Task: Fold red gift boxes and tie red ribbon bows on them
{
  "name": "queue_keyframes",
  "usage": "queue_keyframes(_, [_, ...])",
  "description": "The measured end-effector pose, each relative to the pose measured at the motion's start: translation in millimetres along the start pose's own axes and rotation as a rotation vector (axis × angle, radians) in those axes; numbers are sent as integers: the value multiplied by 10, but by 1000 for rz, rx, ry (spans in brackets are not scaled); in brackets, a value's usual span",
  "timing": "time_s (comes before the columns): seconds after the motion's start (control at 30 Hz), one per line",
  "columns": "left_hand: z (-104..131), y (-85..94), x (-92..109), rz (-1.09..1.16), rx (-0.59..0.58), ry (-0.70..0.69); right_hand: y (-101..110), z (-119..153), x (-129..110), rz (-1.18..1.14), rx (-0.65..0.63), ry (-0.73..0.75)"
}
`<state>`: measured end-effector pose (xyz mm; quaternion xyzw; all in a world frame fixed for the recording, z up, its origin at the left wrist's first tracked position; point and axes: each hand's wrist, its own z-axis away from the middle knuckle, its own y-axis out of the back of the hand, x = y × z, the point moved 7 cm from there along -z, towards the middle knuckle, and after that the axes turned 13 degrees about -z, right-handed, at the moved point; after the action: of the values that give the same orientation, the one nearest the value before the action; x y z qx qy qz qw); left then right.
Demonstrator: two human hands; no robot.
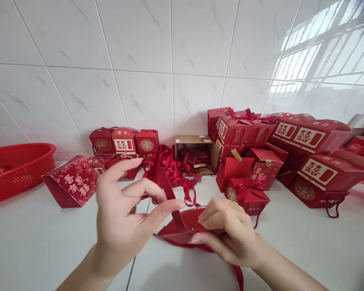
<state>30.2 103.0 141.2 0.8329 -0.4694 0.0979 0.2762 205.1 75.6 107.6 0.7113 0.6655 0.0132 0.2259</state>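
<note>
In the middle of the head view, a partly folded red cardboard gift box is held above the white tabletop. My right hand is closed on it, thumb below and fingers over the top. A dark red strap rises from the box's left end. My left hand pinches this strap between thumb and a bent finger, its index finger raised apart. Below the box, a red ribbon trails down over the tabletop. The box's far side is hidden behind my right hand.
Behind my hands lie a heap of red ribbons and a small open carton of red straps. Finished red boxes are stacked to the right, more at the back left. A slanted red box and red plastic basket stand left.
</note>
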Motion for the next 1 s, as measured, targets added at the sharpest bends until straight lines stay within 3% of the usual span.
queue_keyframes(0.07, [-39,-67,56,-65,-88,-115,-16,20,-9,2,-6,7])
queue_keyframes(0.13, [-35,-164,124,-112,-274,-232,-23,41,2,-7,-10,-3])
queue_keyframes(0.2, [12,-247,149,-93,-480,-265,-20,56,17,-18,-11,-13])
queue_keyframes(0.27, [50,-278,145,-57,-587,-235,-11,65,24,-22,-9,-20])
queue_keyframes(0.37, [57,-295,132,36,-584,-179,-23,66,10,9,-30,-19])
queue_keyframes(0.6, [-10,-366,-63,32,-410,5,-96,56,-92,-33,-53,7])
queue_keyframes(0.83, [31,-369,-199,255,-460,395,-49,38,-91,9,-9,23])
queue_keyframes(1.0, [151,-377,-65,384,-558,473,10,15,-113,24,38,57])
